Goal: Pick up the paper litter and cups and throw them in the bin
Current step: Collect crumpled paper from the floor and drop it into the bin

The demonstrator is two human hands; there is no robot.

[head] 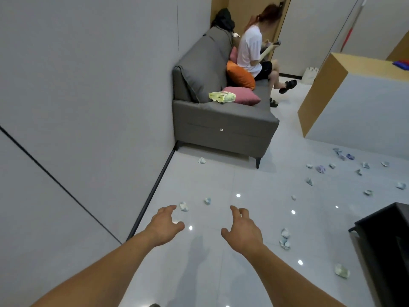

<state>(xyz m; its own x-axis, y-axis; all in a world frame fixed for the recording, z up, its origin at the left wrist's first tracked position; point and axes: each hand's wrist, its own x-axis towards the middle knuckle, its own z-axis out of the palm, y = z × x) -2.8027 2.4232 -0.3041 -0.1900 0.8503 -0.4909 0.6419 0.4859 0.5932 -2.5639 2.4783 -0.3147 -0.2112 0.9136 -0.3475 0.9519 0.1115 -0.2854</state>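
Looks barely begun: reaches left hand point(164, 227) and right hand point(241, 231), empty with fingers point(169, 208) loosely spread, toward nearest scrap point(183, 206), many more on floor point(221, 178)

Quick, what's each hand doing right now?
Left hand: open, holding nothing, above the floor.
Right hand: open, holding nothing.
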